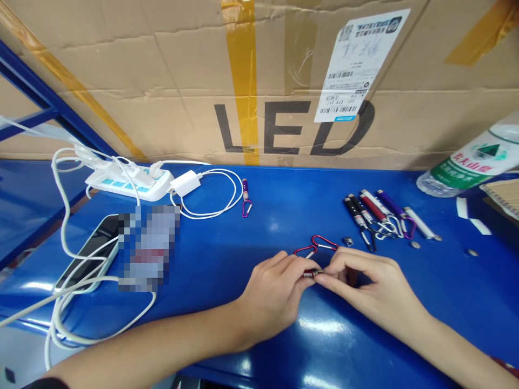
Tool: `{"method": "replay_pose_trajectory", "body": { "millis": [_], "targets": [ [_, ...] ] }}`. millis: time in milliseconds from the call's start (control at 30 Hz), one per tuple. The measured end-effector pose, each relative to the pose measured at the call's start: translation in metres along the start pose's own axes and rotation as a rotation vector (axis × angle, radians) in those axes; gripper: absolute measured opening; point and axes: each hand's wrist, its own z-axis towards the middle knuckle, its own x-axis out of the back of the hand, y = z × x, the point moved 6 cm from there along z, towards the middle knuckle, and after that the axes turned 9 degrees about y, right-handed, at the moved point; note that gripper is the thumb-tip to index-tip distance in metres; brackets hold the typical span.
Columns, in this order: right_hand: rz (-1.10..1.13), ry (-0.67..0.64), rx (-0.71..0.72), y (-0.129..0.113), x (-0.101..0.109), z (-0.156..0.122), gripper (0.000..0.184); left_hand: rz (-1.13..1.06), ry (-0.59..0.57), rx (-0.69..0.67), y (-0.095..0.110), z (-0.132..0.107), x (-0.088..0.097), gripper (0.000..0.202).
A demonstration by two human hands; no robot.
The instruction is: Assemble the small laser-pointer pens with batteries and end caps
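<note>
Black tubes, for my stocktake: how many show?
2. The first black tube is at the left end of the tube group on the blue surface; the second black tube lies just right of it. The left hand and right hand may hide more.

Glossy metal carabiners (326, 240); smooth shiny tabletop (211, 243); matt cardboard box (174, 81)

left hand (278, 294) | right hand (379, 283) | both pinching red cylinder (308, 274) | cardboard box (174, 92) behind

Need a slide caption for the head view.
Left hand holds a small red tube, right hand at its end, over a blue tabletop.
</note>
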Motion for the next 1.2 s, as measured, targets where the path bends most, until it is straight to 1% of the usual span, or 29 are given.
{"method": "replay_pose_trajectory", "body": {
  "millis": [133,267,367,533,633,733,833,1000,1067,1200],
  "targets": [
    [-0.011,0.016,0.008,0.000,0.002,-0.001,0.020,-0.021,0.013,0.031,-0.002,0.001,0.001,0.018],
    [-0.018,0.077,0.014,0.001,0.006,-0.001,0.018,-0.071,0.007,0.075,-0.006,0.001,-0.001,0.017],
    [0.040,0.110,0.032,0.001,0.009,-0.002,0.014,-0.106,0.006,0.109,-0.010,0.000,-0.003,0.016],
    [0.164,0.089,0.108,-0.003,0.010,-0.001,0.015,-0.147,-0.021,0.141,-0.010,0.000,-0.004,0.019],
    [0.213,0.077,0.074,0.000,0.009,0.002,0.015,-0.141,-0.046,0.144,-0.009,0.001,-0.003,0.020],
    [0.321,0.015,0.016,0.003,0.005,0.002,0.011,-0.138,-0.073,0.140,-0.009,0.000,-0.004,0.021],
    [0.392,-0.013,0.011,0.004,0.004,0.002,0.012,-0.165,-0.101,0.143,-0.009,-0.001,-0.006,0.021],
    [0.369,-0.013,0.052,0.001,0.006,0.002,0.013,-0.196,-0.126,0.190,-0.010,-0.004,-0.007,0.017],
    [0.352,-0.008,0.073,0.000,0.007,0.002,0.014,-0.198,-0.130,0.173,-0.009,-0.003,-0.007,0.017],
    [0.306,-0.005,0.126,-0.002,0.009,0.003,0.016,-0.195,-0.133,0.094,-0.006,-0.002,-0.008,0.020]
  ]
}}
